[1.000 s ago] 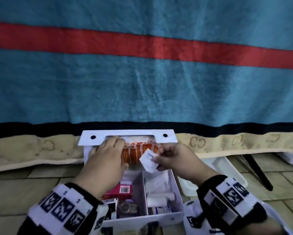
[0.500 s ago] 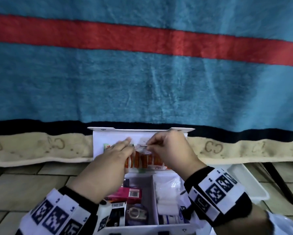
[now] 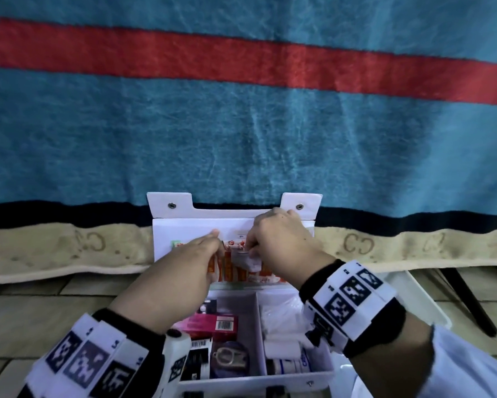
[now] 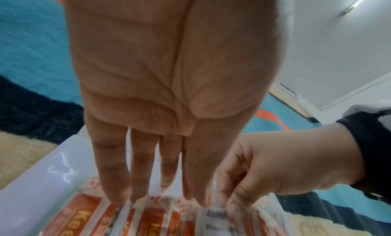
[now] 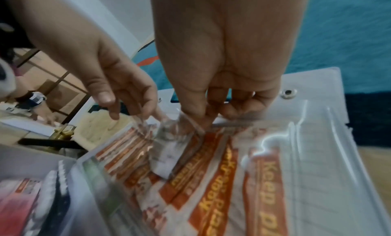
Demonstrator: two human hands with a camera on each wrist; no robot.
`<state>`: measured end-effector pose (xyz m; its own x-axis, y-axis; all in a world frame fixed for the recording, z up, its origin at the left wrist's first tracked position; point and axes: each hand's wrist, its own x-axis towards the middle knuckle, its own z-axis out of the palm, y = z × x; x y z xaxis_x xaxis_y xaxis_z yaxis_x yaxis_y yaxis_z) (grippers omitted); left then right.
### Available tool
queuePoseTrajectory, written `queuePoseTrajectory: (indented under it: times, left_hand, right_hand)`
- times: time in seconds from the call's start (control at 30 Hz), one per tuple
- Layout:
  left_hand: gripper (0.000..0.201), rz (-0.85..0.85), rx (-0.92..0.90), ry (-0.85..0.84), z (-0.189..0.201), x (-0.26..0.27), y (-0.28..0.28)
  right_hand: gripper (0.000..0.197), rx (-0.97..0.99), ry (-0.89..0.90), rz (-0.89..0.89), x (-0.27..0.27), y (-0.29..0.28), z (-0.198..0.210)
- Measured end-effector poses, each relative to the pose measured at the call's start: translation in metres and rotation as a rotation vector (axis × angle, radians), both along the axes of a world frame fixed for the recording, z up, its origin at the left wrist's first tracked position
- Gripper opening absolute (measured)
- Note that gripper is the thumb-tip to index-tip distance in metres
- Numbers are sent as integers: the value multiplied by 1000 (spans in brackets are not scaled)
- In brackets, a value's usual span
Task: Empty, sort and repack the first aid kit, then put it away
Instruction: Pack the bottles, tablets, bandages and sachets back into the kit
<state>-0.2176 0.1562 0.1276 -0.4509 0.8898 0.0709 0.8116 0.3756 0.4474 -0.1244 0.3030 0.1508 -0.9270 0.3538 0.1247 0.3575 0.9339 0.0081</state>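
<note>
The white first aid kit (image 3: 255, 380) sits open on the floor, its lid (image 3: 184, 225) upright against the bed. A clear pocket on the lid holds orange plaster strips (image 3: 235, 272) (image 5: 217, 189). My right hand (image 3: 276, 245) (image 5: 211, 109) pinches a small white alcohol pad sachet (image 3: 247, 261) (image 5: 167, 152) (image 4: 215, 214) at the pocket's mouth, its lower part behind the clear film. My left hand (image 3: 201, 254) (image 4: 156, 189) has straight fingers, their tips on the film beside the sachet.
The kit's compartments hold a pink box (image 3: 210, 326), white bandage rolls (image 3: 281, 344), a small bottle (image 3: 284, 366) and other packs. A white tray (image 3: 422, 300) lies on the tiled floor at the right, by a black leg (image 3: 468, 300). The blue blanket (image 3: 241, 139) hangs behind.
My right hand lifted the sachet from in front of the plasters to the pocket's top edge and slid it partly in. My left hand shifted from lying on the pocket to fingertips at its mouth.
</note>
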Motion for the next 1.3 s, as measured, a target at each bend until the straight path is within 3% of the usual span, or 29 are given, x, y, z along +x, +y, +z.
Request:
queuePoseTrajectory:
  times: [0.1,0.27,0.43,0.57,0.77,0.93,1.03,1.13,1.2,1.3]
  left_hand:
    - [24,27,-26,35,-2,2,2]
    - [34,35,-44,40,0,6,0]
    - [29,51,-85,50,1,10,1]
    - [32,69,-108,49,5,14,1]
    - [54,70,-91,83,1,8,-1]
    - [58,63,-37,193,8,31,3]
    - [54,-40,-65,172,11,55,6]
    - [44,-167,-173,106,-1,79,7]
    - [36,-218,-249,58,-13,89,6]
    - [29,-247,-298,69,-28,100,6]
  right_hand:
    - [21,102,-40,3,-2,-4,0]
    - [14,-38,45,-35,3,0,4]
    - [17,74,11,-39,-2,-7,-9]
    - [16,29,62,-6,1,-2,-16]
    - [18,-246,265,61,23,4,8]
    - [9,-485,444,-12,99,14,29]
    - [7,-444,269,-203,150,32,15]
    - [18,-333,-178,-358,195,39,-14]
    - [28,-344,-412,-354,215,36,-36]
    - [39,-391,-487,-320,227,26,-61]
